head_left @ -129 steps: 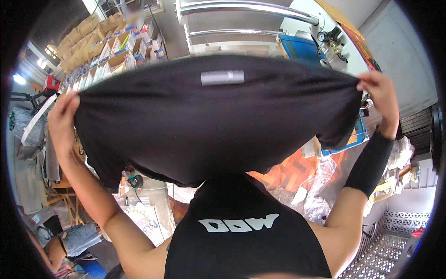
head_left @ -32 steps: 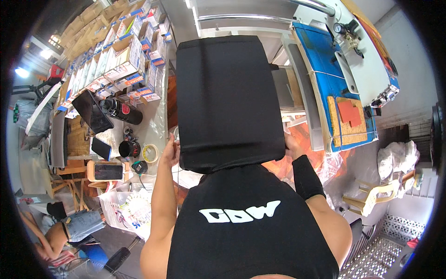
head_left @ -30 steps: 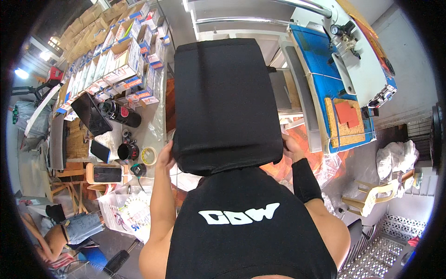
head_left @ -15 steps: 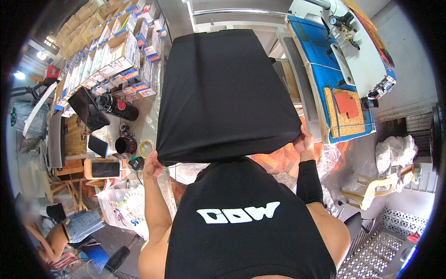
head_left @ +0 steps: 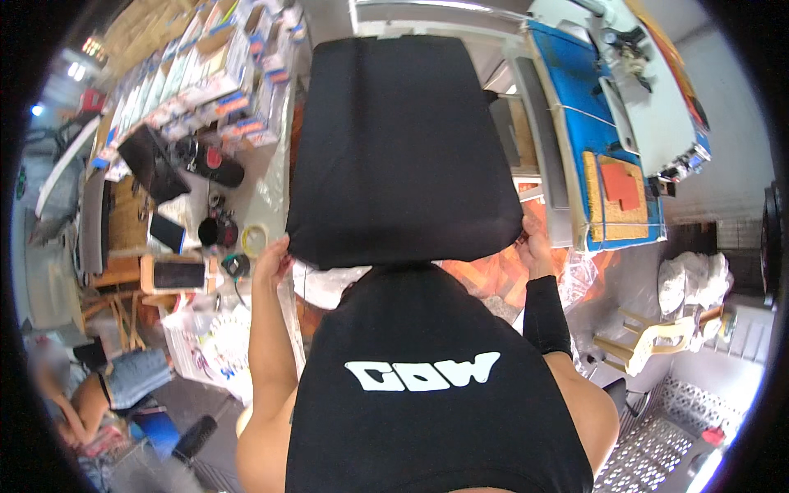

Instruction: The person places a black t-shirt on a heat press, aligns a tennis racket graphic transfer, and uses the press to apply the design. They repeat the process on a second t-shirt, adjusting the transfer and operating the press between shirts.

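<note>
A black shirt (head_left: 399, 148) lies stretched smooth over a flat rectangular board in front of me, its edges hanging round the board's sides. My left hand (head_left: 274, 256) has its fingers closed on the cloth at the near left corner. At the near right corner my right hand (head_left: 534, 242), above a black arm sleeve (head_left: 542, 320), grips the cloth too, with fingertips partly hidden under it.
At left, stacked cardboard boxes (head_left: 205, 78), a black bottle (head_left: 209, 164), a phone (head_left: 178, 274) and tape roll (head_left: 255, 240) crowd a table. At right stand a machine with blue board (head_left: 567, 90) and a plastic chair (head_left: 649, 345). A seated person (head_left: 94, 394) is lower left.
The shirt, held spread wide in the air earlier, now covers the board. My hands came in to its near corners, and in the last second moved slightly up the view with the cloth's near edge.
</note>
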A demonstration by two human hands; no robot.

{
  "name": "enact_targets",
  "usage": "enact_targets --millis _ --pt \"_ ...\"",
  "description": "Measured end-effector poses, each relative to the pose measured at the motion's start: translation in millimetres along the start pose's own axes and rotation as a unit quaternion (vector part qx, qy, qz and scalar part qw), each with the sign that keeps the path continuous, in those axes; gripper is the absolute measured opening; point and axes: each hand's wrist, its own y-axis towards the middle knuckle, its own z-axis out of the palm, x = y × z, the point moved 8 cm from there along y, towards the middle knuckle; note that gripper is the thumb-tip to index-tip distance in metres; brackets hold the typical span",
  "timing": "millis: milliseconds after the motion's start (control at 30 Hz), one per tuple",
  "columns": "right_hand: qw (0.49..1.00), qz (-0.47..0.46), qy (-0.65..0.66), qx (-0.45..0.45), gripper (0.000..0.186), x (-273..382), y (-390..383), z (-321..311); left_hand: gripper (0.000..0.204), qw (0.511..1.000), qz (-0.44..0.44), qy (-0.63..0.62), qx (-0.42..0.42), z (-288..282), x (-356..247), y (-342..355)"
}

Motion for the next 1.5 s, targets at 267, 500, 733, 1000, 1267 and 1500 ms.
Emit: enact_targets --millis 267,500,733,1000,1267,1500 --pt "0.997 -0.020 0.024 0.065 0.038 3.4 1.6 0.0 0.025 0.969 0.085 -0.194 0.127 2.3 8.9 1.4" --pt "0.989 -0.048 0.115 0.085 0.025 -0.2 0.4 -1.8 0.030 0.970 0.101 -0.188 0.121 -4.1 1.7 5.6" --pt "0.996 0.007 0.086 -0.017 0.031 -2.8 -6.5 4.7 0.030 0.957 0.123 -0.235 0.117 -28.3 -8.6 4.9" --pt "0.995 -0.012 0.098 -0.002 0.032 -19.8 -5.2 -0.6 0.023 0.980 0.084 -0.174 0.038 -18.2 14.1 23.2" --pt "0.952 0.208 -0.207 0.090 0.042 -78.9 34.3 16.4 0.046 0.957 -0.107 0.247 0.110 93.8 46.3 34.1" --pt "0.946 0.158 0.032 0.281 0.078 41.9 114.2 174.4 0.079 0.963 0.009 -0.141 0.227 177.2 -120.7 111.7"
